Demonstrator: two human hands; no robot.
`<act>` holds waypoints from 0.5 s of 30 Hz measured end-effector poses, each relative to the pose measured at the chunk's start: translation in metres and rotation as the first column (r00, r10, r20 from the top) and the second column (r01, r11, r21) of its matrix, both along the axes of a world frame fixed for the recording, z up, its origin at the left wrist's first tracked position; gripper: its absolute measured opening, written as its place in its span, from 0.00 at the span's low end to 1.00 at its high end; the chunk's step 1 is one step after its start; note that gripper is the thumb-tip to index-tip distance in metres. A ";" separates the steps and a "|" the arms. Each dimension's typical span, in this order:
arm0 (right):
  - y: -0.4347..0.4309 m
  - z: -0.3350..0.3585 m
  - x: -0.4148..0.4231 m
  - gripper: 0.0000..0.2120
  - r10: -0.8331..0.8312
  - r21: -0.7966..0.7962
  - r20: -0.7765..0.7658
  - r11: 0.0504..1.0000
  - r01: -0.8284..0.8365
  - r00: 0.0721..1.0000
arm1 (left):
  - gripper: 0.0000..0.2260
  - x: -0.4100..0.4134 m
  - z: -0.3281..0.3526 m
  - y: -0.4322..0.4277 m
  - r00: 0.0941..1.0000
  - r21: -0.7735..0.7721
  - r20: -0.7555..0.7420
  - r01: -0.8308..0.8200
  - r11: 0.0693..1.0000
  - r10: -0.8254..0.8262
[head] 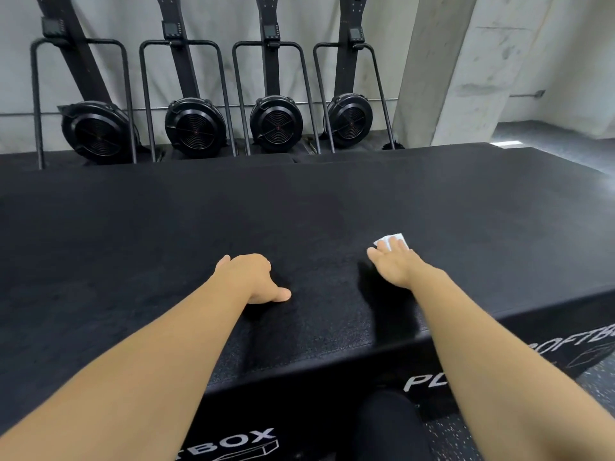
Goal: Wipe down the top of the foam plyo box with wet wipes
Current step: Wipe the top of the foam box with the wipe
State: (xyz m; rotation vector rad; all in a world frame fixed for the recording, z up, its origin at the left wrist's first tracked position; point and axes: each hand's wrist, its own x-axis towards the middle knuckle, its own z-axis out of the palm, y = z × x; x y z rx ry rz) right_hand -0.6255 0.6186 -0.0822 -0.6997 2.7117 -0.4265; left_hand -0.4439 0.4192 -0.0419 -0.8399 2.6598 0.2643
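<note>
On the far left, at the back, I see the first of four black fan machines (96,129) standing in a row by the wall. In front of them is the big black foam plyo box (133,244). Its flat top fills most of my view.

My left hand (253,277) rests on the top of the box, near the front edge. Its fingers bend down and under, so I can't see their tips. The thumb sticks out to the right, and I see nothing in this hand.

Below, on the front side of the box, there are white letters (246,440). A leg in black (389,424) is just in front of the box.

My right hand (392,264) is a little farther out on the top. Its fingers are straight and flat. They press down on a white wet wipe (397,239). The wipe lies on the box top, right of the middle, and peeks out past the fingertips.

At the back right stands a gray concrete pillar (449,61). Low on the right is a bit of speckled floor (592,377).
</note>
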 end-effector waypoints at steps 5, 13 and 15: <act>-0.043 -0.003 0.060 0.25 0.159 -0.013 -0.054 0.987 -0.160 0.986 | 0.34 0.000 0.002 0.000 1.000 -0.004 0.004 0.006 1.000 -0.006; -0.071 0.010 0.118 0.13 0.348 -0.095 0.018 0.934 -0.345 0.937 | 0.26 -0.002 0.008 0.004 0.998 -0.055 0.040 0.053 0.997 -0.051; -0.058 0.013 0.109 0.19 0.358 -0.111 0.037 0.929 -0.353 0.933 | 0.28 -0.001 0.011 0.005 0.998 -0.050 0.047 0.038 0.998 -0.036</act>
